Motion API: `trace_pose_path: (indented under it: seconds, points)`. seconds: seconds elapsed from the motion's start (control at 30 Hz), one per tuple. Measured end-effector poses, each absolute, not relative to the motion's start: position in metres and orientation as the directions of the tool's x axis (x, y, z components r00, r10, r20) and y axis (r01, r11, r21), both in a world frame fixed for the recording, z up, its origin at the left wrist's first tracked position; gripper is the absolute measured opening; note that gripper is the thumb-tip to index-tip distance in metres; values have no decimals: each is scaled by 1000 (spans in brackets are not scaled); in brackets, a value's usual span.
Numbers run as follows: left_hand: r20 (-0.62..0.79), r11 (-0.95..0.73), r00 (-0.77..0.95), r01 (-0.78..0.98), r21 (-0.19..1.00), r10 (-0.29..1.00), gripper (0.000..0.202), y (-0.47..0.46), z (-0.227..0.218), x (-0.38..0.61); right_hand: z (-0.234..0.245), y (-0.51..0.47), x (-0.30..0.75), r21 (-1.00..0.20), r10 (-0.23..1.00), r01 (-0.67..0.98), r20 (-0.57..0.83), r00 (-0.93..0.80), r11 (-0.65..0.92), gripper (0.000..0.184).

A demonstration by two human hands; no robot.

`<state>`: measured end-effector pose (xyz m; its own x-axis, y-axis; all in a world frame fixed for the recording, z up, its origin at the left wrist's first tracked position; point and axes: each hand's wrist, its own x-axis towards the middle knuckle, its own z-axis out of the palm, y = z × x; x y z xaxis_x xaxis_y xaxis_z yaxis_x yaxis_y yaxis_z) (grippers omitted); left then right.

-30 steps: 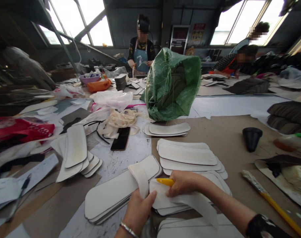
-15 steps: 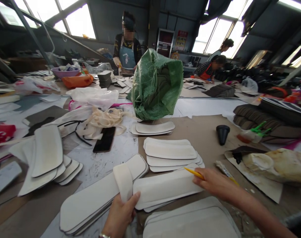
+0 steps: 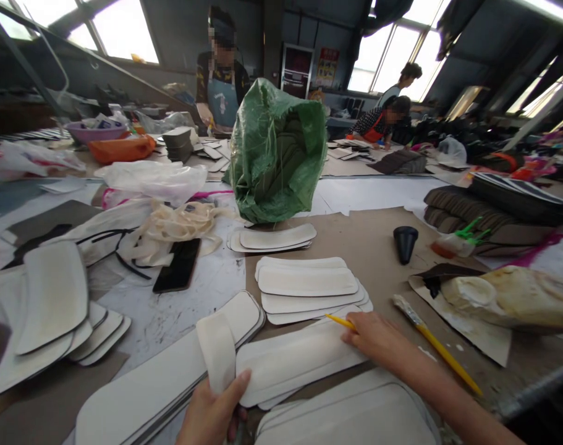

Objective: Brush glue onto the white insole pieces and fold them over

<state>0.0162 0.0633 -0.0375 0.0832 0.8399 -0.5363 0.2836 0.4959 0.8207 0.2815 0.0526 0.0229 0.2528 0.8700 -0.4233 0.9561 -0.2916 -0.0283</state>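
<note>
My left hand (image 3: 214, 409) is closed on a cream fabric strip (image 3: 216, 349); its thumb lies at the left end of a long white panel (image 3: 300, 361). The strip's free end curls over a stack of longer white panels (image 3: 146, 377). My right hand (image 3: 371, 339) grips a thin yellow pointed tool (image 3: 340, 321) and rests at the panel's right end. The tool's kind is unclear, as the fingers hide most of it. Beyond the hands lies another pile of white panels (image 3: 306, 281). A further white stack (image 3: 350, 417) sits at the near edge.
A yellow-handled brush (image 3: 441, 349), a stained plastic container (image 3: 508, 300) and a black cone-shaped cup (image 3: 405, 244) are on the right. At the back stands a green sack (image 3: 279, 154). A phone (image 3: 177, 266) lies left. Two co-workers and another person (image 3: 223, 93) are across the table.
The view has shifted, so most things sit further left. The brush handle now shows clear of my right arm. Both hands keep their grips at almost the same places on the panel.
</note>
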Motion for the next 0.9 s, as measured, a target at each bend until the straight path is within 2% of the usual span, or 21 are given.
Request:
trace_pose_path:
  seconds: [0.27, 0.4, 0.47, 0.57, 0.63, 0.73, 0.8, 0.9]
  points:
    - [-552, 525, 49, 249, 814, 832, 46, 62, -30, 19, 32, 41, 287, -42, 906, 945, -301, 298, -325, 12]
    - [-544, 521, 61, 218, 825, 837, 46, 63, -30, 15, 43, 33, 307, -76, 906, 926, -251, 340, -369, 20]
    - [-528, 505, 81, 198, 840, 845, 46, 63, -29, 12, 47, 28, 313, -134, 909, 910, -203, 363, -393, 26]
    - [-505, 485, 112, 164, 859, 856, 46, 62, -26, 9, 52, 21, 313, -329, 915, 854, -176, 364, -403, 34]
    - [-503, 488, 128, 135, 863, 855, 46, 60, -21, 8, 54, 17, 308, -456, 928, 808, -207, 311, -373, 38]
    - [-517, 516, 163, 55, 855, 840, 43, 56, -12, 6, 59, 9, 299, -660, 913, 631, -309, 267, -408, 38]
    - [-537, 551, 214, -8, 835, 816, 41, 52, -4, 4, 62, 0, 292, -785, 873, 390, -387, 297, -481, 36]
    - [-567, 629, 328, -121, 768, 755, 37, 43, 7, 0, 67, -20, 278, -869, 817, -55, -483, 315, -492, 33]
